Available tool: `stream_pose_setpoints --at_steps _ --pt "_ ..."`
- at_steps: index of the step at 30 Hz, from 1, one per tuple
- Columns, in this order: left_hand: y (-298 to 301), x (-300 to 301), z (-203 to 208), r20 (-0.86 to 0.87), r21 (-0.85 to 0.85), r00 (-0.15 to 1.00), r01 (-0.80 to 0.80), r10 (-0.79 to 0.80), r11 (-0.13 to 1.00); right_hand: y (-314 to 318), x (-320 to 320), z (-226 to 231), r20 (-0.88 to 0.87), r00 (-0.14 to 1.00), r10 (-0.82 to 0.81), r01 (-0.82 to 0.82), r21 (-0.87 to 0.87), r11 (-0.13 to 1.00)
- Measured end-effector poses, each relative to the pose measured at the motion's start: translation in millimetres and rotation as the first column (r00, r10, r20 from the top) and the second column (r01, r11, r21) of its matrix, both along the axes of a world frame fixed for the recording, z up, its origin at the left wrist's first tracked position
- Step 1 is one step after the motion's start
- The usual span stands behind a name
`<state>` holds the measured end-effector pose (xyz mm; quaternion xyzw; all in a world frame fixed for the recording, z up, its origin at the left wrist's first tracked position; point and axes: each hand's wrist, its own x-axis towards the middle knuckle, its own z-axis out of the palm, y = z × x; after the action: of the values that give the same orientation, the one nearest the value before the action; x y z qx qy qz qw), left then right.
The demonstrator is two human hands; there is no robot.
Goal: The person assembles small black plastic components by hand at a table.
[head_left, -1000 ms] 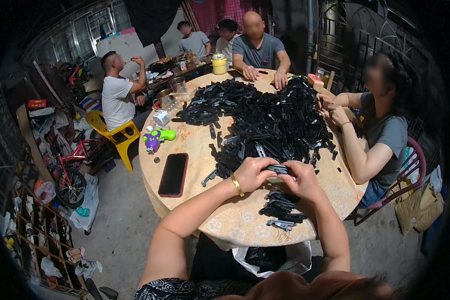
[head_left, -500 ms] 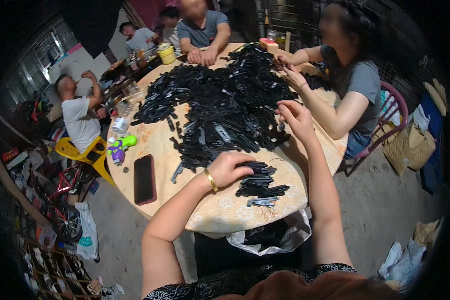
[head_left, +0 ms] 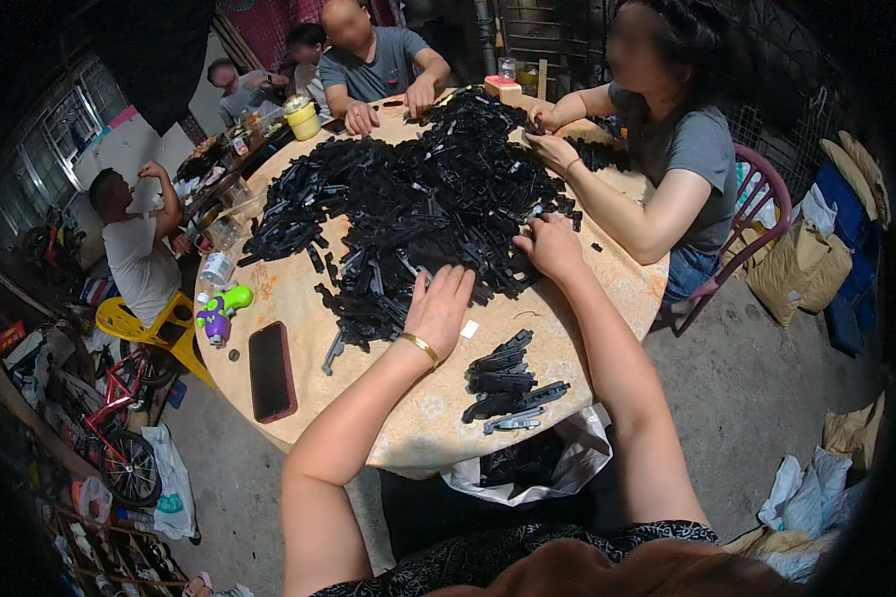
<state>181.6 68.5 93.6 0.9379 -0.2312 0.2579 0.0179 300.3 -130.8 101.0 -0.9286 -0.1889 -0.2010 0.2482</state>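
A wide heap of long, narrow black plastic parts (head_left: 408,204) covers the middle of the round table. My left hand (head_left: 440,313), a gold bangle at its wrist, lies palm down on the heap's near edge with fingers stretched out. At the heap's right edge, my right hand (head_left: 553,247) reaches palm down onto the parts, its bent fingers apart; their tips are partly hidden. Between my forearms, near the table's front edge, sits a small stack of black parts (head_left: 503,373) with a grey part (head_left: 514,420) below it. A small white piece (head_left: 470,328) lies beside my left hand.
Left on the table (head_left: 388,438) are a phone (head_left: 272,370), a green-and-purple toy (head_left: 223,310) and a yellow container (head_left: 301,117). A white bag (head_left: 577,463) with dark contents hangs at the near edge. One person (head_left: 682,149) handles parts at right; another (head_left: 378,65) sits opposite.
My left hand has left the small stack and moved up-left onto the heap, fingers now extended. My right hand has come down onto the heap's right edge. The white piece now shows.
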Motion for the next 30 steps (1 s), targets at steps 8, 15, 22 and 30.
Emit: stream_pose_setpoints --at_steps 8,15,22,30 --pt "5 -2 7 -0.010 0.062 0.999 -0.039 0.040 0.997 -1 -6 6 -0.288 0.950 -0.119 0.072 -0.170 0.983" --pt "14 4 12 0.037 -0.370 0.996 0.086 -0.078 0.925 -11 0 0 -0.158 0.981 -0.112 0.082 -0.183 0.980" --pt "27 12 17 -0.005 -0.738 0.997 -0.053 0.073 0.673 8 -32 17 0.117 0.988 0.098 -0.120 0.198 0.973" --pt "25 3 22 -0.346 -0.847 0.929 -0.249 -0.132 0.470 48 -73 29 0.140 0.808 0.572 -0.537 0.574 0.618"
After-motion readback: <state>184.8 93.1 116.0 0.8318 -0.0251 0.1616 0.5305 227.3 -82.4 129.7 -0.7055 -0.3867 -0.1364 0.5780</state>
